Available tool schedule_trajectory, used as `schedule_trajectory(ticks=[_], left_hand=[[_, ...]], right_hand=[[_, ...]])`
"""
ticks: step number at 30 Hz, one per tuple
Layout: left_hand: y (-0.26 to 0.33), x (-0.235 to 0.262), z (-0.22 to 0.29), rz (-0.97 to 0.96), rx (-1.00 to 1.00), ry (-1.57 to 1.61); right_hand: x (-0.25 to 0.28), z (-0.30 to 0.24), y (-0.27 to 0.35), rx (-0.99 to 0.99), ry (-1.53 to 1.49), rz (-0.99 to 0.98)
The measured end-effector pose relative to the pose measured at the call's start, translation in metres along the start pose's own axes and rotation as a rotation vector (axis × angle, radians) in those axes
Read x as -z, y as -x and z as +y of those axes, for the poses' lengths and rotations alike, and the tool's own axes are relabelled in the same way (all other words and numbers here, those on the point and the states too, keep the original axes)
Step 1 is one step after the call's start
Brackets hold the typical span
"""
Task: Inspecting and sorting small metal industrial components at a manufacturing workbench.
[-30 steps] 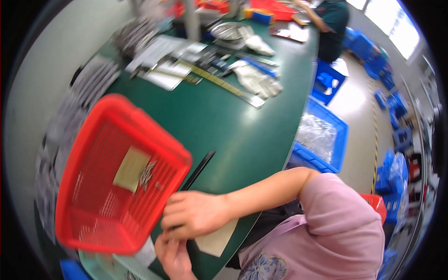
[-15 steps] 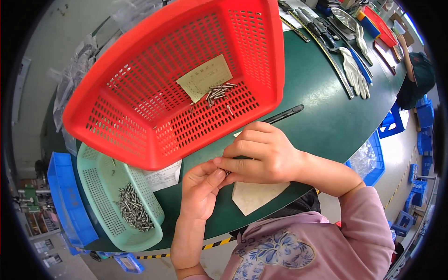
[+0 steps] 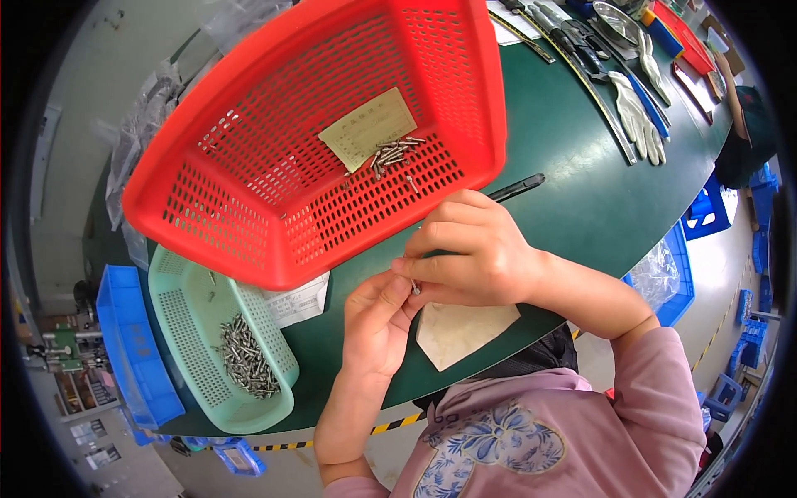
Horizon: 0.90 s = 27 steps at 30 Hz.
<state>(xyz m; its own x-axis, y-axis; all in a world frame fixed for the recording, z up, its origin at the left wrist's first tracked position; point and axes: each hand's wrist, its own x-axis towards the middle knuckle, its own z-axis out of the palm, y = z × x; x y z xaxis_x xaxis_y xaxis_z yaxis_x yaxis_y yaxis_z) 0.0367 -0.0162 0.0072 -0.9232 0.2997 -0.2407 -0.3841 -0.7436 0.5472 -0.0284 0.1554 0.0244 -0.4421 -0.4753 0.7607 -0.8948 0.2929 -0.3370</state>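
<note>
My left hand (image 3: 377,322) and my right hand (image 3: 480,256) meet above the green table, thumbs and fingertips pinched together. Between them shows a small silver metal part with a rounded end (image 3: 416,290); my fingers cover the rest of it. Similar slim metal parts (image 3: 390,156) lie in the red perforated basket (image 3: 199,249), beside a yellowish paper slip (image 3: 368,126). A larger heap of metal parts (image 3: 247,357) fills the bottom of the pale green basket (image 3: 188,373) at the left.
A pale sheet (image 3: 461,332) lies under my hands, a black-handled tool (image 3: 518,187) just beyond. White gloves (image 3: 638,120), a steel ruler (image 3: 598,104) and a red tray (image 3: 682,37) sit far right. A blue bin (image 3: 137,349) stands left. Another person (image 3: 739,133) is at the right.
The whole scene has shifted slightly in view. My hands stay together, and the metal part's rounded end now shows more plainly below my fingertips.
</note>
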Motion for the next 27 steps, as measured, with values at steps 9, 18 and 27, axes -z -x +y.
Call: schedule_trajectory(ticks=[9, 18, 27], left_hand=[[-0.054, -0.040, 0.027, 0.128, -0.959, -1.800], [-0.101, -0.043, 0.041, -0.209, -0.776, -2.223], [-0.042, -0.045, 0.015, 0.017, -0.014, -0.662]], right_hand=[[0.050, 0.024, 0.009, -0.104, -0.095, 0.071], [0.055, 0.019, 0.012, -0.177, -0.072, 0.196], [0.038, 0.022, 0.017, -0.181, 0.042, 0.125]])
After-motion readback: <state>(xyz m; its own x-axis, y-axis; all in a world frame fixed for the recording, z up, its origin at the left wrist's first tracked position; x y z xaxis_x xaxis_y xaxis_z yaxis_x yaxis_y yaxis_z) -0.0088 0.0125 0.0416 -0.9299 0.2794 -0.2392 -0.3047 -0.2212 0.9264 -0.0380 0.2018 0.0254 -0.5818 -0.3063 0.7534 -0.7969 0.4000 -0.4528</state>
